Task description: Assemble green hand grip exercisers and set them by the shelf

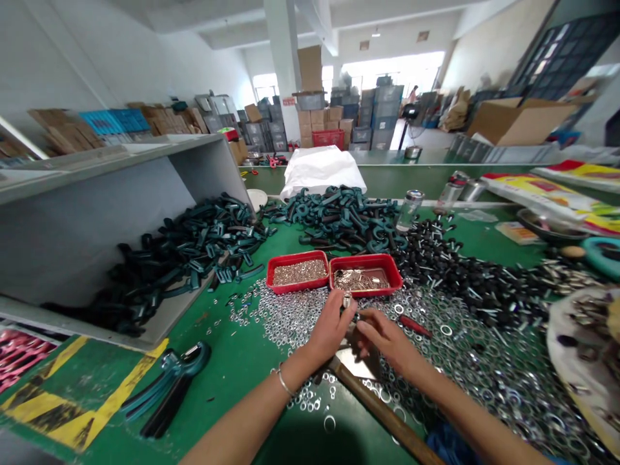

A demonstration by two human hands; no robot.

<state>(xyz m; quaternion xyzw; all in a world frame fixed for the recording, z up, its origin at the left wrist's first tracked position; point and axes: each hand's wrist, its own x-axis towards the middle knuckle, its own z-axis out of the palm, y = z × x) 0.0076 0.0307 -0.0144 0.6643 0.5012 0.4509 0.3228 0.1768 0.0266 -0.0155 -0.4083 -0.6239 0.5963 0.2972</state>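
My left hand [330, 326] is closed in a pinch on a small metal part [347, 300], held just in front of two red trays. My right hand [382, 336] sits beside it with fingers curled together over a small dark piece I cannot make out. Both hands hover over a metal block [361, 361] that a wooden hammer handle [382, 413] leads up to. The left red tray [298, 271] holds fine metal pieces and the right red tray [367, 274] holds shiny clips. Silver washers [285, 313] lie spread all around.
Dark teal plastic handles are heaped in a grey bin [159, 258] at left and in a pile [339, 216] behind the trays. Black knobs with screws [465, 271] cover the right. Assembled teal pliers-like tools [169, 384] lie at lower left near yellow-black tape. Jars [409, 210] stand behind.
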